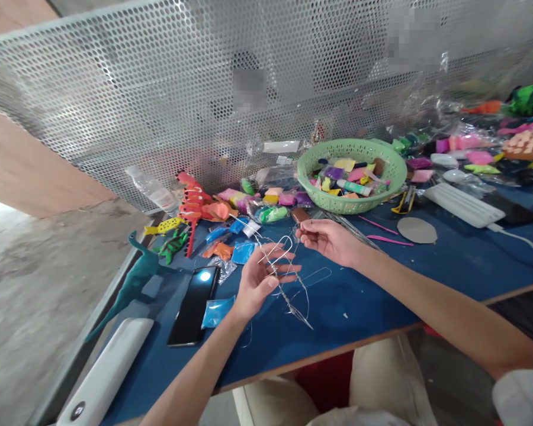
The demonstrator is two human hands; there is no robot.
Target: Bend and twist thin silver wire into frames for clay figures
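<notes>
A twisted silver wire frame (288, 303), with loops and a pointed lower end, rests across my left hand (258, 283). My left fingers curl loosely behind and around it, above the blue table. Just to the right, my right hand (331, 239) is closed in a pinch, thumb against fingertips, on a thin wire strand near the frame's upper part. Where exactly that strand joins the frame is too fine to make out. Blue clay packets (243, 252) and an orange clay piece (222, 251) lie just beyond my left hand.
A green basket (308, 192) of clay packets stands at the back against a perforated metal screen (169, 77). Dinosaur figures, including a teal one (137, 272), line the left edge. A phone (193, 307), pink tools (388, 239) and a white power bank (464, 204) lie around.
</notes>
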